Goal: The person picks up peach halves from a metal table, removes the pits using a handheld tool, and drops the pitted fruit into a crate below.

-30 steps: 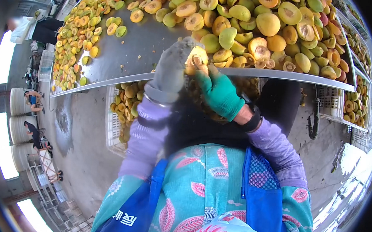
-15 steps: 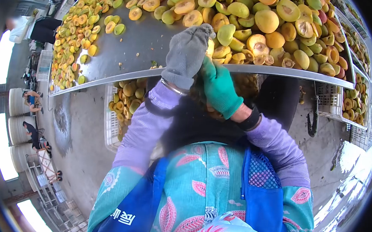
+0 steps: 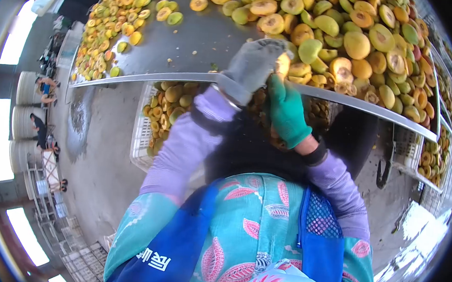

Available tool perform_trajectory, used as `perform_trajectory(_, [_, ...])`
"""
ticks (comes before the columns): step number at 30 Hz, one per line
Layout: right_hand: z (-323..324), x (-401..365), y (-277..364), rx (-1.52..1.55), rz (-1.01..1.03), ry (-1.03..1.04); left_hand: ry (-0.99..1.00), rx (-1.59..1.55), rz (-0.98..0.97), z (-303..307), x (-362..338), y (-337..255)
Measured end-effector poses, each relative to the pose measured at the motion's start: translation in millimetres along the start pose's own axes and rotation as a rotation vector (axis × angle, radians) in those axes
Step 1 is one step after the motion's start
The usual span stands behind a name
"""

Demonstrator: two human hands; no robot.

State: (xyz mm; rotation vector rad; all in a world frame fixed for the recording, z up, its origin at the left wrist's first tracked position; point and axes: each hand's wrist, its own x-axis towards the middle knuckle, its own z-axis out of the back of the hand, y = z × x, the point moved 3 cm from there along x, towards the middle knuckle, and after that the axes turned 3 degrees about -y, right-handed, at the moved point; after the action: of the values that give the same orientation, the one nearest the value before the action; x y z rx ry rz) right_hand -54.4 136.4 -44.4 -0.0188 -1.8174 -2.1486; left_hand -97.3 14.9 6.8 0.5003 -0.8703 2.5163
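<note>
My left hand (image 3: 253, 68), in a grey glove, is closed around a piece of yellow-orange fruit (image 3: 282, 66), its cut flesh facing right. Just below and to the right, my right hand (image 3: 290, 115), in a green glove, is closed with the thumb up against the fruit's lower edge. Whatever sits in its curled fingers is hidden. Both hands are over the front rim of a metal table (image 3: 157, 76). Beside them on the table lies a heap of halved and whole yellow-green fruit, like peaches or apricots (image 3: 357, 44).
Below the table, a white crate (image 3: 141, 137) of fruit stands left of my legs. More crates (image 3: 407, 153) with fruit are at the right. Smaller halves (image 3: 107, 33) are spread along the table's left side. People (image 3: 40, 130) and large pale tubs (image 3: 24, 122) are farther left.
The view has shifted, so the table and heap appear farther right. My hands stay together at the rim, and the fruit piece between them shows more plainly now.
</note>
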Motion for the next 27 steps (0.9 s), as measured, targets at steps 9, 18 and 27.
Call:
perform_trajectory(9, [15.2, -3.4, 61.8, 0.635, -0.716, 0.169, -0.321, -0.687, 0.864, -2.1, -5.6, -26.9])
perform_trajectory(18, [3.4, -2.5, 47.8, 1.195, -0.862, 0.306, -0.278, -0.960, 0.675, -2.4, 0.8, -24.7])
perform_trajectory(27, [0.1, 2.5, 38.9, 0.848, -0.703, 0.165, -0.288, -0.881, 0.575, -9.0, 4.5, -17.7])
